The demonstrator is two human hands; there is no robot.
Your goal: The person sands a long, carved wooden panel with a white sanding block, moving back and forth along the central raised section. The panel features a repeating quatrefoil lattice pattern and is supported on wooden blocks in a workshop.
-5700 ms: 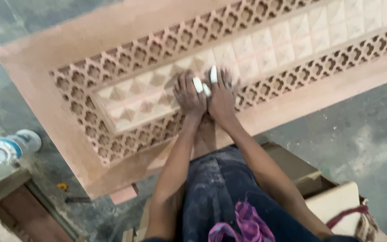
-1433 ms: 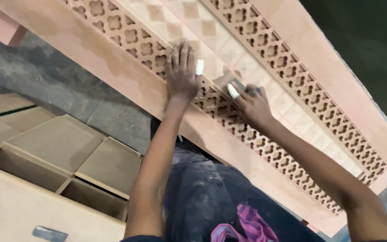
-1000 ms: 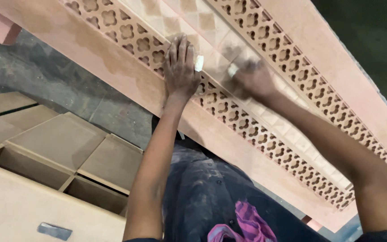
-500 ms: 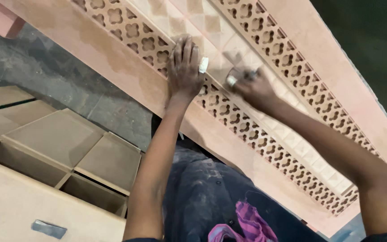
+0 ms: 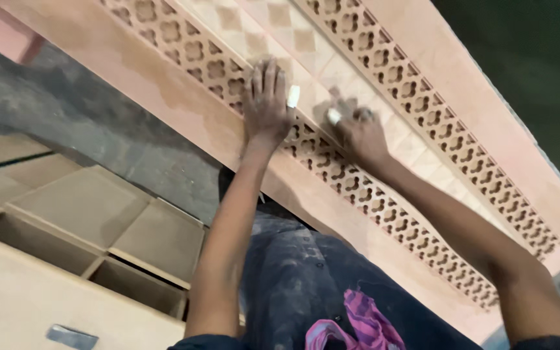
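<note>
A long carved wooden panel (image 5: 384,78) runs diagonally across the view, pale pinkish-tan, with two bands of pierced quatrefoil lattice on either side of a central strip of raised diamond facets, framed by a plain flat border. The left hand (image 5: 266,107) lies flat on the near lattice band, fingers spread, gripping nothing, one finger wrapped in white tape. The right hand (image 5: 360,131) presses, fingers curled, on the faceted strip just beside it; what it holds cannot be told. At lower left stands a partitioned wooden box (image 5: 85,227), its open compartments showing only bare board.
</note>
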